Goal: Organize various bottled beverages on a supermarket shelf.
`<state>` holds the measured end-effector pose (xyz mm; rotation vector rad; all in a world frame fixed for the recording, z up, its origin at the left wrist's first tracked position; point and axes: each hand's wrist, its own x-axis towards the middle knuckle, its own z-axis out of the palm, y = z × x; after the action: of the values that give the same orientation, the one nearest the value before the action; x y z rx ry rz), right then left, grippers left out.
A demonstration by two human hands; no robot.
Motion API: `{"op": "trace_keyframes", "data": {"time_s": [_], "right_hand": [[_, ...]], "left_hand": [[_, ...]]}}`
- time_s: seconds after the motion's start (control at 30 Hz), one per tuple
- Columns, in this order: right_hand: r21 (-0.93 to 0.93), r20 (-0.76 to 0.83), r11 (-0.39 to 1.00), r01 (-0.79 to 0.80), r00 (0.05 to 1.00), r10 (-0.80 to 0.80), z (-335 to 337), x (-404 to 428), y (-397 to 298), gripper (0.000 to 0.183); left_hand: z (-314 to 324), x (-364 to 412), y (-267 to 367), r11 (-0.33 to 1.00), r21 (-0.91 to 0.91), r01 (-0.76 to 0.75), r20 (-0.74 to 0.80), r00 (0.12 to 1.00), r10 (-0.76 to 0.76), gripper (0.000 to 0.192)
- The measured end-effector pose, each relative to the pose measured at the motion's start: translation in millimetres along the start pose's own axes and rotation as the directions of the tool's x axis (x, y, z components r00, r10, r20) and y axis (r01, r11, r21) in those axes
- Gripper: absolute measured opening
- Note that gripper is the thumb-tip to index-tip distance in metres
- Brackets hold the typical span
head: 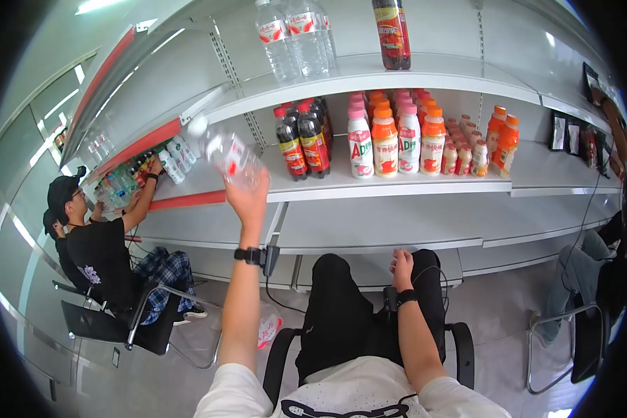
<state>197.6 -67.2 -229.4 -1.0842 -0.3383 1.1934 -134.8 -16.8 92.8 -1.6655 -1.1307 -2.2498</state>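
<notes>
My left hand [247, 196] is closed around a clear plastic water bottle [232, 157] with a red and white label. The bottle tilts to the upper left in front of the shelves, its white cap end blurred. Just right of it, several dark cola bottles [313, 138] with red caps stand on the middle shelf [397, 190]. My right hand [401, 266] rests by my right thigh, fingers loosely curled, with nothing visible in it. On the upper shelf [360, 86] stand several clear water bottles [305, 47] and a single cola bottle [392, 36].
White and orange milk-drink bottles [384, 141] and small drink bottles [464, 159] fill the middle shelf. At left, a seated person [102, 235] reaches into neighbouring shelves, another person behind. A person's leg [580, 271] and chair show at right. Cables run from my wrist straps.
</notes>
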Motion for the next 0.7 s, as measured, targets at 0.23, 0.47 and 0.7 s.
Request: {"op": "trace_keyframes", "data": {"time_s": [0.23,0.47,0.7], "right_hand": [[-0.046,0.007,0.999,0.004,1.000,-0.004,-1,-15,-1,0.028],[-0.062,0.009,0.997,-0.038,0.999,0.039,-11,-16,-6,0.027],[-0.055,0.046,0.994,-0.091,0.995,0.094,-4,-30,-12,0.026]], "left_hand": [[17,-16,-73,0.988,0.123,0.096,-0.048,0.995,-0.090,0.052],[57,-9,-117,0.931,0.293,0.219,0.061,0.967,-0.247,0.055],[62,-16,-164,0.882,0.406,0.240,0.066,0.955,-0.291,0.062]]}}
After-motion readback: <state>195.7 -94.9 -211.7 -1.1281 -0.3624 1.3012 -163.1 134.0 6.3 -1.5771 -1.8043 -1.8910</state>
